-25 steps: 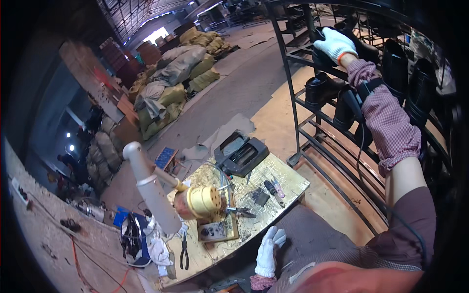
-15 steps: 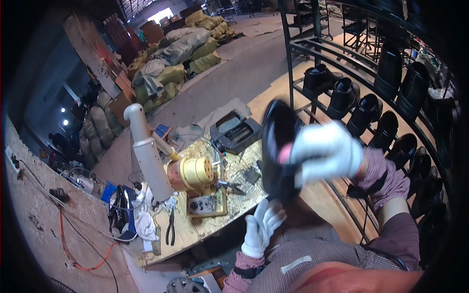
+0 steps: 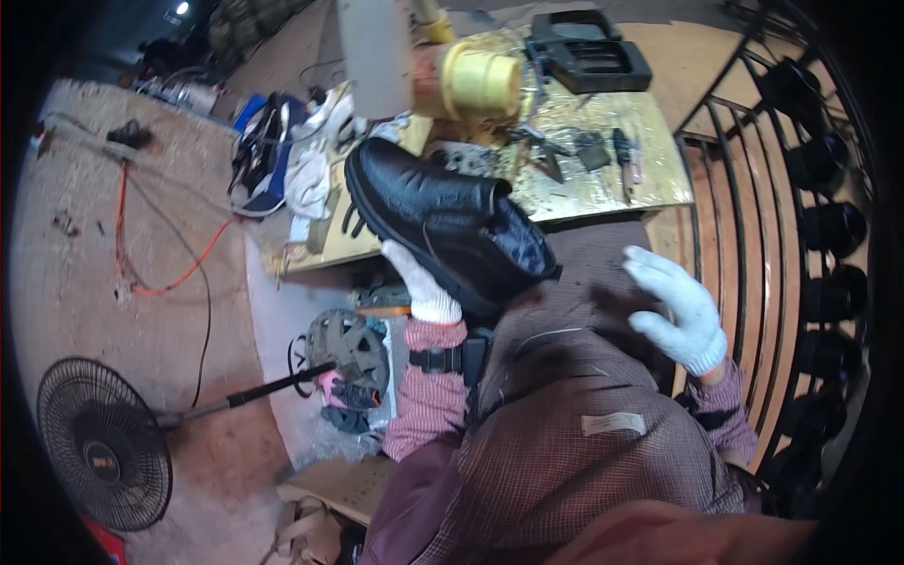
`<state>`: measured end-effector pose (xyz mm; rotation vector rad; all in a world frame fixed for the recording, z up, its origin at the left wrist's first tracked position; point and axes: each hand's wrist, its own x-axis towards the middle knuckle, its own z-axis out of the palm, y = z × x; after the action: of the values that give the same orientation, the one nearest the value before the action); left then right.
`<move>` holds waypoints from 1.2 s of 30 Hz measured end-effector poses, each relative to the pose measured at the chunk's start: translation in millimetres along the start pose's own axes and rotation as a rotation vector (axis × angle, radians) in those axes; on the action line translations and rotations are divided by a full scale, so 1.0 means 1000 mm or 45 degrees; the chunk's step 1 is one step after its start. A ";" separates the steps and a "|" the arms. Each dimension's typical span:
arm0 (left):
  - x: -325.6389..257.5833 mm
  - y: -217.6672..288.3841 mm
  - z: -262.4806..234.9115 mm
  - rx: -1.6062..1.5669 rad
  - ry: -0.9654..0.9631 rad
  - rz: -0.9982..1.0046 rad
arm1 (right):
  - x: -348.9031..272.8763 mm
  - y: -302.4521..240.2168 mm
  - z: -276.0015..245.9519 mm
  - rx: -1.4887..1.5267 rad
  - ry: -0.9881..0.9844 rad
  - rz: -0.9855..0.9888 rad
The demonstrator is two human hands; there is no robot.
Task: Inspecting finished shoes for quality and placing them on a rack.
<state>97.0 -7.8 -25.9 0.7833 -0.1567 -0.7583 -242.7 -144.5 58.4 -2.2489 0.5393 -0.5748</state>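
Note:
A black leather slip-on shoe [image 3: 443, 212] is held over the near edge of the workbench, its toe up to the left and its opening toward me. Dark fuzzy lining shows inside the opening. My left hand [image 3: 421, 285], in a white glove, grips the shoe from below along the sole; most of its fingers are hidden behind it. To the right, above my lap, my gloved right hand [image 3: 680, 313] is empty, with thumb and fingers apart.
The wooden workbench [image 3: 650, 184] carries a yellow cylindrical fixture [image 3: 480, 85], a black tray-like frame [image 3: 589, 56], pliers and white rags [image 3: 309, 179]. A black metal rack [image 3: 734, 188] with several shoes stands right. At lower left is a fan [image 3: 104, 443].
The shoe has moved left, from my right hand near the rack into my left hand over the bench edge. My right hand has let go and lowered. The view has tilted down.

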 end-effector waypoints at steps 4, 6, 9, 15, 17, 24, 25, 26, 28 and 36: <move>0.034 0.020 0.006 0.011 0.047 0.020 | -0.016 0.012 0.000 -0.119 0.079 0.171; 0.045 0.029 0.012 0.005 0.108 -0.008 | -0.025 0.017 0.001 -0.126 0.055 0.309; 0.054 0.038 0.019 0.076 0.167 0.075 | -0.035 0.024 0.004 -0.126 0.073 0.371; 0.058 0.052 0.023 0.094 0.226 0.120 | -0.029 0.033 0.008 -0.149 0.057 0.367; 0.055 0.054 0.024 0.100 0.222 0.116 | -0.022 0.033 0.009 -0.160 0.040 0.356; 0.049 0.048 0.046 0.227 0.215 0.082 | -0.009 0.031 0.014 -0.255 -0.016 0.264; 0.050 0.048 0.049 0.259 0.232 0.103 | -0.010 0.031 0.014 -0.283 -0.022 0.261; 0.052 0.048 0.051 0.322 0.200 0.151 | -0.011 0.031 0.014 -0.312 -0.027 0.258; 0.056 0.050 0.051 0.319 0.237 0.135 | -0.014 0.032 0.015 -0.332 -0.029 0.295; 0.045 0.047 0.029 0.276 0.343 0.251 | -0.020 0.043 0.023 -0.188 -0.019 0.407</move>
<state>144.7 -33.1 21.1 1.0514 -0.0724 -0.4479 -254.9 -148.7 7.6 -2.2377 0.9380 -0.3643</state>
